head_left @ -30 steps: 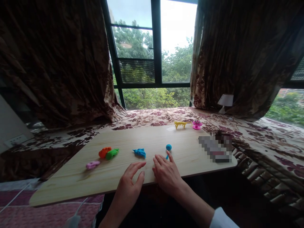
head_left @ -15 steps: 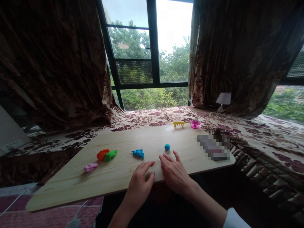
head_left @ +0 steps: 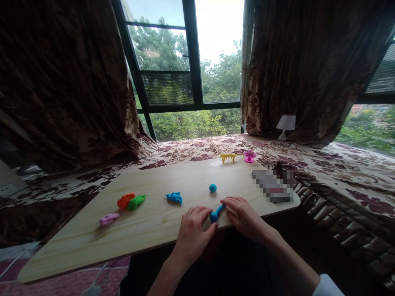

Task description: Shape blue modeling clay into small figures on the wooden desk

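Between my hands is a blue modelling clay piece, thick and rounded at the near left end and drawn out thin toward the upper right. My left hand has its thumb and fingers curled about the thick end. With its fingers together, my right hand pinches the thin end at its fingertips; its thumb is partly hidden. Just beyond them a blue clay ball rests on the wooden tabletop. Left of the hands lies a shaped blue clay lump.
Orange clay, green clay and pink clay lie at left. A yellow clay animal figure and a pink stand are at the far edge. A blurred-out grey object lies at right; a lamp stands behind.
The blue clay piece between my hands now shows, where earlier it was hidden. My hands have shifted right and closed around it, and the whole view has shifted slightly.
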`<state>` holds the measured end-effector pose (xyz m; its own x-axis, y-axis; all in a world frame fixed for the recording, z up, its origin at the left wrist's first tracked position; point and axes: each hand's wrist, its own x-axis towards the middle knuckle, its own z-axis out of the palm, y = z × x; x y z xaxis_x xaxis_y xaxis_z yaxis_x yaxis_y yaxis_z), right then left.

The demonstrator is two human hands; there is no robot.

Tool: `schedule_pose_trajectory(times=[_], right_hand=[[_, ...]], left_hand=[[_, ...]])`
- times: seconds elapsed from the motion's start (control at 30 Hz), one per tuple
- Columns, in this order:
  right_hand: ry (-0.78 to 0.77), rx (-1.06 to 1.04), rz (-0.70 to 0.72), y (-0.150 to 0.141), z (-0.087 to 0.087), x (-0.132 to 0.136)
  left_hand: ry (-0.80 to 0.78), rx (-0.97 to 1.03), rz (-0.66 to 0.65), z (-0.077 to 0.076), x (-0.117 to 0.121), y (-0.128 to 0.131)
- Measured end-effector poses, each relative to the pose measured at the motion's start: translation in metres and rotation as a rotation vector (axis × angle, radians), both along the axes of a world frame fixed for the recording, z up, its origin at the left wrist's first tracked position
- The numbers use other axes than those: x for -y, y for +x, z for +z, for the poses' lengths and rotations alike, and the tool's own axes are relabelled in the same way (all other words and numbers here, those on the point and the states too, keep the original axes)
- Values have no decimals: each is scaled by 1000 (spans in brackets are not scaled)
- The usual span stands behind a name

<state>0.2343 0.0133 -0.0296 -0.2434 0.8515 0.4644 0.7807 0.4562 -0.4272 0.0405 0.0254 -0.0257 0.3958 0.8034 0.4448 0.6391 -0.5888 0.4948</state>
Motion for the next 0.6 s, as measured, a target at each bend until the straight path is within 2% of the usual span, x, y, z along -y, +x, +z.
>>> schedule_pose_trajectory(times=[0.13,0.3,0.47,0.6], right_hand=[[68,34,-52,-5,-3,0],[103,15,-78,-14,0,-4],[124,-5,-78,-18,2,-2],[126,-22,-62,-16,4,-1]], left_hand=[[-4,0,-6,3,0,4],[2,68,-1,9,-5,-6],[-31,50,-19,6,-5,-9],[65,37,2,5,-7,-6]])
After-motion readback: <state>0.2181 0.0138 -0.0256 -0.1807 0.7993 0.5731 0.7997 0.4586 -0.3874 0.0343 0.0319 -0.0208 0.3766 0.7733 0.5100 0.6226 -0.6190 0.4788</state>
